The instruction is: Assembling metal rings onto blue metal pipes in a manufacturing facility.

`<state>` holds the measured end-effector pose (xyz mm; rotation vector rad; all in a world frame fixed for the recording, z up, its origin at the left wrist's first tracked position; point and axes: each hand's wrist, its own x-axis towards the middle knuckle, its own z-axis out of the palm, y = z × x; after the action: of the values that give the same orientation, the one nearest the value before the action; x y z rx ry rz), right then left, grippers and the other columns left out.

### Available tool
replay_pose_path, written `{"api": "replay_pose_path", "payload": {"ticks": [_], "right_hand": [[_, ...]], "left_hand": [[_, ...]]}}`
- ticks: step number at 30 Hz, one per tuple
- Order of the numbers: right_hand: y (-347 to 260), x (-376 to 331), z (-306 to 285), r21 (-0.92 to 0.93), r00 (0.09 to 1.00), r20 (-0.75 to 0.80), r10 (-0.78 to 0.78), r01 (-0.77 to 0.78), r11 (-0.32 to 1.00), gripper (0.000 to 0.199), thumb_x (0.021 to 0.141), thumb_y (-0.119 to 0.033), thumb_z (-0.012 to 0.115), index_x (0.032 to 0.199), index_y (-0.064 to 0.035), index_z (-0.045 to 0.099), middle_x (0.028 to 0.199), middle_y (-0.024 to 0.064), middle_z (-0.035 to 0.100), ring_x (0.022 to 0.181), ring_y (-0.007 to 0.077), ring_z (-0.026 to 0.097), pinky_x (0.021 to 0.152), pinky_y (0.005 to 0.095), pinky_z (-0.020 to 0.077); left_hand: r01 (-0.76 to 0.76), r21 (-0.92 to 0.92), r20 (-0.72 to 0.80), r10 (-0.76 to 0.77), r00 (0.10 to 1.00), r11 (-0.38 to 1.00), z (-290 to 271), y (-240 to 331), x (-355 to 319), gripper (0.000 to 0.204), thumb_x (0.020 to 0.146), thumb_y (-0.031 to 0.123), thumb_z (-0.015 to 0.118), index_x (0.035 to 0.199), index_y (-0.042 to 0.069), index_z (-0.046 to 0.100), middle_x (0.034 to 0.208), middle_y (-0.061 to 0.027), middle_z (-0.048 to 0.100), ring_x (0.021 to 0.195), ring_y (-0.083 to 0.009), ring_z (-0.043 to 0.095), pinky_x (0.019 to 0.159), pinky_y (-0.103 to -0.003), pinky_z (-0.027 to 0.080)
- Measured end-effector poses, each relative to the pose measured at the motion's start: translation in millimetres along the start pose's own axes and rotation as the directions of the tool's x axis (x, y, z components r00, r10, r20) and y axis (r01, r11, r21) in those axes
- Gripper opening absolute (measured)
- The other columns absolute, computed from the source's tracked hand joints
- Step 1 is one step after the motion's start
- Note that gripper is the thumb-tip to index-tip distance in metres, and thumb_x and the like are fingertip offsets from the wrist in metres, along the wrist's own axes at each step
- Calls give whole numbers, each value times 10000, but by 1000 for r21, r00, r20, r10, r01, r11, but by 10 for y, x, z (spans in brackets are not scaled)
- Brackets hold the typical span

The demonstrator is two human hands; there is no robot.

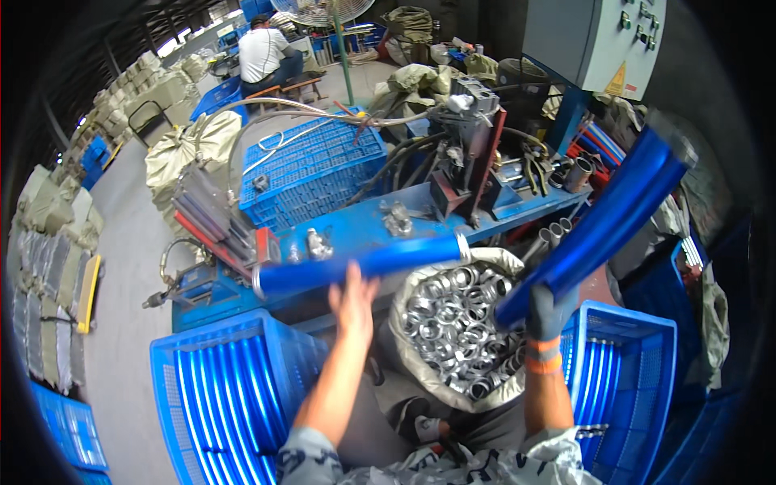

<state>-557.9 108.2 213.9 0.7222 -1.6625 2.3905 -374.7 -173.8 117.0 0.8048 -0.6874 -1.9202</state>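
Note:
A blue metal tube (364, 264) with silver rings at its ends lies crosswise along the front of the blue workbench (517, 212). My bare left hand (353, 303) is at the tube's near side, its fingers spread and fingertips at the tube; whether they press on it is unclear. My right hand (551, 314), in a dark grey glove, is closed around a long blue tube (602, 214). That tube slants up to the right and is smeared by motion; it may be more than one. Between my arms stands a sack (402, 339) full of silver metal rings (459, 319).
Blue crates (162, 356) (667, 339) holding blue tubes flank me. A machine head (473, 101) with hoses rises from the bench, a grey control box (594, 40) behind it. Stacked blue crates (315, 153) stand beyond. A person (263, 52) sits farther back near a fan (323, 10).

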Motion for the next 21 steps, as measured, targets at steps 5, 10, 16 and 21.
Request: {"api": "replay_pose_path", "payload": {"ticks": [5, 10, 16, 21], "right_hand": [[-269, -832, -840, -188, 968, 51, 246, -233, 954, 585, 781, -63, 839, 1343, 7, 691, 1141, 81, 768, 998, 187, 753, 927, 353, 617], [-390, -1066, -1446, -171, 916, -22, 399, -397, 902, 557, 784, -45, 831, 1320, 32, 698, 1132, 128, 795, 984, 234, 796, 914, 392, 643], [-352, -1042, -1579, -148, 896, -96, 433, -443, 884, 534, 899, -127, 773, 1402, 17, 666, 1108, 118, 783, 953, 235, 789, 876, 384, 643], [-640, -1314, -2819, -521, 947, -209, 243, -318, 792, 780, 1097, -103, 673, 1801, -36, 346, 1519, 177, 672, 1182, 228, 727, 1020, 376, 608]], "left_hand": [[3, 31, -195, 3, 981, 1000, 435, -171, 1785, 821, 985, 372, 974, 1548, -66, 567, 1511, -229, 665, 1374, -449, 687, 1165, -566, 635], [102, 15, -268, -94, 959, 995, 342, -481, 2201, 849, 975, 381, 981, 1546, -92, 567, 1480, -258, 690, 1298, -476, 731, 1133, -570, 654], [158, 107, -145, -142, 979, 982, 165, -569, 2136, 950, 977, 454, 967, 1591, -127, 533, 1565, -339, 649, 1417, -534, 686, 1168, -618, 612], [147, 228, -126, -121, 985, 962, 125, -765, 2041, 987, 999, 562, 912, 1600, -129, 542, 1564, -368, 653, 1390, -530, 714, 1161, -617, 607]]}}
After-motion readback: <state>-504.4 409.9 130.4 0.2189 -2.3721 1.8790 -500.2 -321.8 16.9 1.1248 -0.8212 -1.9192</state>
